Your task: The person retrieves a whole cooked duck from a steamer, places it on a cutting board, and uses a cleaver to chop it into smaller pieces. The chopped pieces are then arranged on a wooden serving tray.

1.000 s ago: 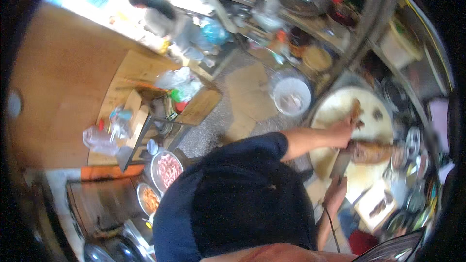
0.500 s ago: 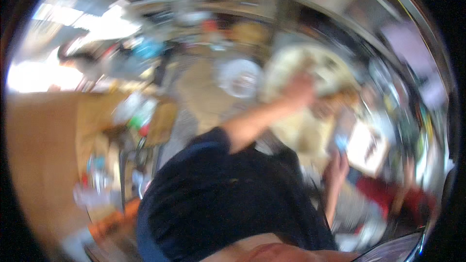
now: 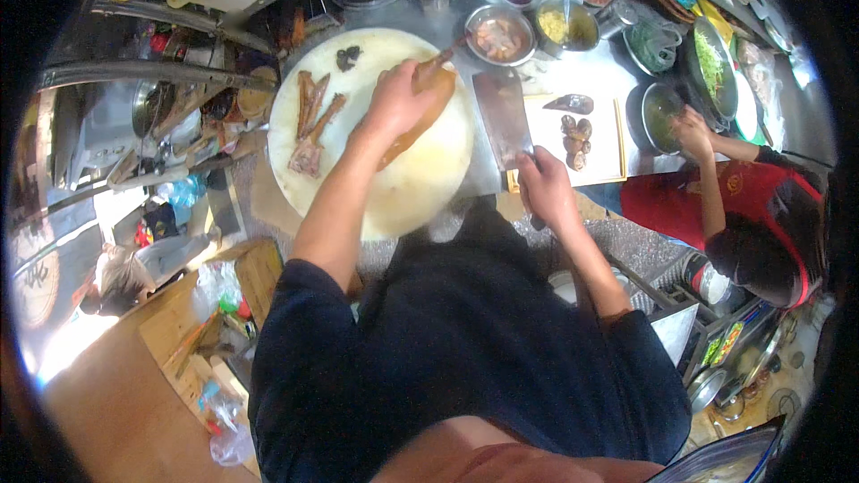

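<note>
On a large round white chopping board (image 3: 420,188), my left hand (image 3: 398,103) is closed over a piece of brown-skinned poultry (image 3: 436,94), with its thin end pointing away to the upper right. The hand hides part of the piece. My right hand (image 3: 546,183) grips a cleaver (image 3: 503,116) by its handle. The wide blade points away from me between the board and a tray; whether it touches the counter I cannot tell. Left of my left hand, brown bony poultry pieces (image 3: 313,125) lie on the board, with a small dark clump (image 3: 347,57) beyond them.
A wood-edged white tray (image 3: 608,148) holds several dark brown pieces. Behind it stand a metal bowl of pale pieces (image 3: 498,38) and a pot with yellow chopped food (image 3: 582,31). At right, a co-worker in red and black (image 3: 725,206) has both hands at a dark bowl (image 3: 660,116).
My view has swung, and the earlier blur is gone. My left hand now holds the brown poultry piece on the board. The cleaver in my right hand now shows clearly beside the board.
</note>
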Tool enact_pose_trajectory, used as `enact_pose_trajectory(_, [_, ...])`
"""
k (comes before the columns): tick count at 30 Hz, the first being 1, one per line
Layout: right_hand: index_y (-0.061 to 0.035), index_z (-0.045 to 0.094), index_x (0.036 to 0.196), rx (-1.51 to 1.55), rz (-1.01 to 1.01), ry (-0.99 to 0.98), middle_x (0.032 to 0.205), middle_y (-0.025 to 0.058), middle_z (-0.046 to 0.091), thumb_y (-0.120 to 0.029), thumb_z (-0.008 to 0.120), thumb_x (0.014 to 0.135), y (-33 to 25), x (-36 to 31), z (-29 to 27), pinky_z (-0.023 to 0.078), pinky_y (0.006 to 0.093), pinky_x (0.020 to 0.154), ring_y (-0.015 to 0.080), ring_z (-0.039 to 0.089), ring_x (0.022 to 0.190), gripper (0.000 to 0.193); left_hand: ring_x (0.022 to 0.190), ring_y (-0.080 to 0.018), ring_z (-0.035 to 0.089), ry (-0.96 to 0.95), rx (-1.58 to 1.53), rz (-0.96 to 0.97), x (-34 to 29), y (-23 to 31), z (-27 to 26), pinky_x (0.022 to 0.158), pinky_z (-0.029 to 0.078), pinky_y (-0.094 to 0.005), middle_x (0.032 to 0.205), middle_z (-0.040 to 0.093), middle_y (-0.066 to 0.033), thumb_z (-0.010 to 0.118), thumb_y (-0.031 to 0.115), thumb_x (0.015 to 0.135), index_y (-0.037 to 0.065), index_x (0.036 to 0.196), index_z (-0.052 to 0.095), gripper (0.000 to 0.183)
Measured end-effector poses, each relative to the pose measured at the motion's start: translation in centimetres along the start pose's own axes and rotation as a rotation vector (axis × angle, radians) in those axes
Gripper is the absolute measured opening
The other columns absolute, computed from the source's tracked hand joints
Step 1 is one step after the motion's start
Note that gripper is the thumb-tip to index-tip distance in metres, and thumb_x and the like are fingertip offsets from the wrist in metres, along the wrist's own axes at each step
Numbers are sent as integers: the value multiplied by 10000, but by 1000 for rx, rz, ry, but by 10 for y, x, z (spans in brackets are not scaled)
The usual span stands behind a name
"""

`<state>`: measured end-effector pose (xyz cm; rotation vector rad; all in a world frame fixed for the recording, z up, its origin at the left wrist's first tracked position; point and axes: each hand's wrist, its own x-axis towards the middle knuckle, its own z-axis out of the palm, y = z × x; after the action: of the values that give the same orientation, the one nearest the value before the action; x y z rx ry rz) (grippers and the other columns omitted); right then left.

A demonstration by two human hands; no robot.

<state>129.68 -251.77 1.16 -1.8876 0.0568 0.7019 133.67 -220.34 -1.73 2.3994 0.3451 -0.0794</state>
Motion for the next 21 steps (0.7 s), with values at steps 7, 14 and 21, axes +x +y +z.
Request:
enact_pose_trajectory(7, [-37, 570, 1040, 301, 169, -326, 614, 13, 511, -217, 550, 1146, 7, 20, -8, 372, 297, 387, 116, 465, 432, 210, 1347, -452, 526, 61, 226, 137, -115, -1, 20, 1153, 469, -521, 1422, 607, -225, 831, 254, 913, 42, 1488, 575, 665])
enact_pose_trajectory(14, [-28, 563, 1100, 162, 194, -464, 617, 27, 501, -261, 555, 1141, 2, 31, 2, 383, 311, 376, 144, 465, 418, 237, 1279, -438, 578, 217, 94, -174, -149, 1, 51, 1092, 511, -488, 1402, 531, -266, 851, 187, 928, 4, 1518, 551, 687])
enact_pose_trajectory(21, [38, 562, 1169, 52, 230, -607, 640, 57, 528, -266, 554, 1127, -7, 39, 1, 412, 354, 377, 175, 488, 412, 306, 1336, -491, 533, 201, -36, -207, -149, 2, 55, 1130, 477, -505, 1459, 483, -292, 780, 65, 946, -19, 1534, 510, 653])
